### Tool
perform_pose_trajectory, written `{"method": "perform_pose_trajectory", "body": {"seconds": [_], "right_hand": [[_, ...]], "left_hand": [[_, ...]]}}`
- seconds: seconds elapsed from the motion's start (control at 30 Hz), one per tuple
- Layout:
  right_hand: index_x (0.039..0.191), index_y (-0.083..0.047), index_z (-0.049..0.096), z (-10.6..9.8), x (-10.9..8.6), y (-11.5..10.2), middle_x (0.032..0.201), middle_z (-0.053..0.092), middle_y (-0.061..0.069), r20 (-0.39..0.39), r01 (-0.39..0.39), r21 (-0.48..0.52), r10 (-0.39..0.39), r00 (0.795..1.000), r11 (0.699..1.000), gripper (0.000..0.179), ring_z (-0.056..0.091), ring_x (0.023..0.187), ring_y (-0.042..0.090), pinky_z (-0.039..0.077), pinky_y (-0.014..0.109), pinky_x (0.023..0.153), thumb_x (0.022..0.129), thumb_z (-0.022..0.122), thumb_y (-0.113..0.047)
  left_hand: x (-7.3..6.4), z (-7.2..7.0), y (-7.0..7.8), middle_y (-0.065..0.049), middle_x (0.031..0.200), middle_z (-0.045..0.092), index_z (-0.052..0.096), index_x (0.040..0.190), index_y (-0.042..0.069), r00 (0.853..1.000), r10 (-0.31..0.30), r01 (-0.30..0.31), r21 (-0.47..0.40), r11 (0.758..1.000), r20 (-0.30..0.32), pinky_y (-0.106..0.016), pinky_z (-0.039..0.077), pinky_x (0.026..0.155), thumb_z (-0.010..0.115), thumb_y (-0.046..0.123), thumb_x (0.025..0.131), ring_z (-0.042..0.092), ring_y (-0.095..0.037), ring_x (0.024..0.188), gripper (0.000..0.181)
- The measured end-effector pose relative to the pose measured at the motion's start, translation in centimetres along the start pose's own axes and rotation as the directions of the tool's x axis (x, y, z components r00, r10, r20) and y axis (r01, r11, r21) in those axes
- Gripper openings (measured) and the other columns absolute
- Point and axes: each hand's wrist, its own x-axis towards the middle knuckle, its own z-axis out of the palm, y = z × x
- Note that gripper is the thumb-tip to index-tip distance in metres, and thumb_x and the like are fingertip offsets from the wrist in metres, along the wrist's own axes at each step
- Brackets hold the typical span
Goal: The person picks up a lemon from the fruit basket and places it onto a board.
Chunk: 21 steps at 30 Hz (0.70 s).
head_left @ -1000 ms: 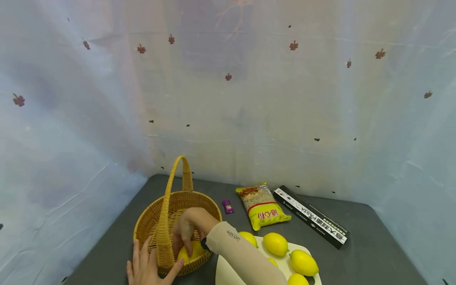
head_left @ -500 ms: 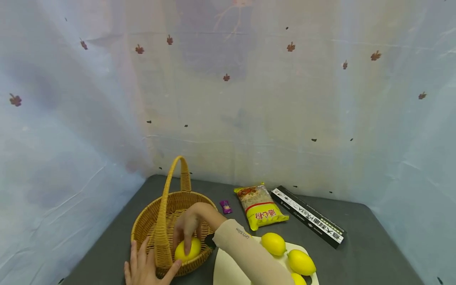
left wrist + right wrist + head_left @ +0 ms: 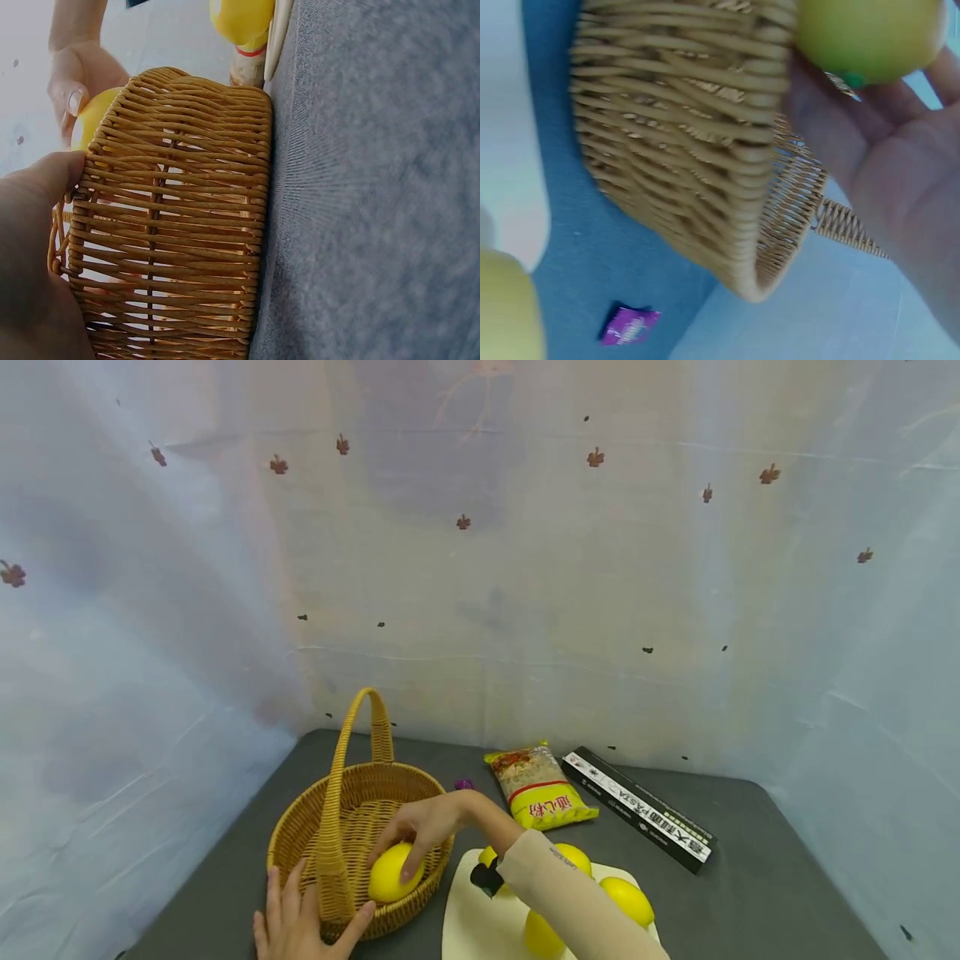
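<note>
My right hand (image 3: 423, 827) grips a yellow lemon (image 3: 393, 874) inside the near right part of the wicker basket (image 3: 300, 814). In the right wrist view the lemon (image 3: 870, 37) shows a green tip and sits beside the basket's rim, fingers curled behind it. My left hand (image 3: 296, 922) rests on the near left rim with straight, spread fingers, the thumb on the other side of the handle's base. The left wrist view has that thumb (image 3: 56, 176) against the rim; the other fingers are hidden there. Several lemons (image 3: 626, 900) lie on a cream cutting board (image 3: 480, 931), partly covered by the right sleeve.
Behind the board lie a bag of pasta (image 3: 543, 789) and a long black pasta box (image 3: 641, 810). A small purple wrapped candy (image 3: 630, 326) lies to the right of the basket. The basket's tall handle (image 3: 337, 802) arches over it. A pale curtain (image 3: 480, 568) hangs behind the grey table.
My right hand has raised the lemon from lower in the basket toward the rim, and its forearm has shifted right. The left hand stays at the rim. The head view has turned slightly right.
</note>
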Motion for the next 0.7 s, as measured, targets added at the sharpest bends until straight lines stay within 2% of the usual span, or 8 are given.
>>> {"method": "perform_pose_trajectory", "body": {"seconds": [0.07,0.17,0.3,0.43,0.57,0.7], "right_hand": [[0.144,0.004,0.05,0.3,-0.3,0.4,0.136,0.06,0.012,-0.038,0.046,-0.006,-0.046,0.998,0.999,0.053,0.062,0.102,0.003,0.053,0.023,0.092,0.093,0.066,0.004],[0.143,0.001,0.051,0.9,-0.9,0.6,0.139,0.059,0.01,-0.107,0.081,-0.026,-0.083,0.991,0.996,0.054,0.059,0.106,0.0,0.052,0.023,0.094,0.092,0.068,0.002],[0.142,0.0,0.053,1.9,-2.0,0.7,0.132,0.062,0.001,-0.222,0.09,-0.006,-0.089,0.971,0.996,0.053,0.061,0.104,0.003,0.052,0.022,0.092,0.092,0.069,-0.001],[0.142,-0.002,0.055,3.0,-3.0,0.8,0.129,0.063,0.001,-0.322,0.096,0.029,-0.082,0.943,0.995,0.052,0.064,0.098,0.007,0.054,0.023,0.088,0.092,0.07,-0.003],[0.142,-0.002,0.054,3.6,-3.9,0.9,0.134,0.061,0.009,-0.375,0.103,0.018,-0.088,0.923,0.995,0.052,0.064,0.097,0.005,0.054,0.022,0.088,0.092,0.07,-0.002],[0.142,-0.001,0.053,4.0,-4.9,1.0,0.138,0.058,0.013,-0.401,0.099,0.008,-0.087,0.912,0.995,0.052,0.061,0.1,0.001,0.052,0.022,0.091,0.092,0.07,-0.002]], "left_hand": [[0.0,0.0,-0.1,-0.024,0.153,0.025,0.058,0.127,-0.01,1.0,-0.003,0.003,-0.001,1.0,-0.01,-0.077,0.002,0.109,0.067,0.077,0.075,-0.004,-0.044,0.15,0.102],[0.1,-0.1,-0.1,-0.024,0.154,0.025,0.056,0.13,-0.009,1.0,-0.008,0.008,-0.003,1.0,-0.003,-0.077,0.001,0.109,0.067,0.078,0.075,-0.005,-0.044,0.15,0.103],[0.2,0.0,-0.1,-0.024,0.154,0.024,0.055,0.131,-0.009,1.0,-0.009,0.009,0.004,1.0,0.008,-0.077,0.001,0.109,0.066,0.078,0.075,-0.005,-0.045,0.149,0.105],[0.1,0.0,-0.2,-0.024,0.153,0.025,0.056,0.13,-0.009,1.0,-0.002,0.002,0.006,1.0,-0.017,-0.077,0.002,0.109,0.069,0.076,0.075,-0.004,-0.045,0.15,0.102],[0.1,0.1,-0.2,-0.024,0.153,0.026,0.057,0.129,-0.009,1.0,0.001,-0.001,0.008,1.0,-0.031,-0.077,0.002,0.109,0.069,0.075,0.074,-0.003,-0.044,0.15,0.101],[0.2,0.1,-0.1,-0.025,0.153,0.025,0.056,0.129,-0.01,1.0,-0.001,0.001,0.007,1.0,-0.012,-0.077,0.001,0.109,0.068,0.077,0.075,-0.004,-0.045,0.15,0.103]]}}
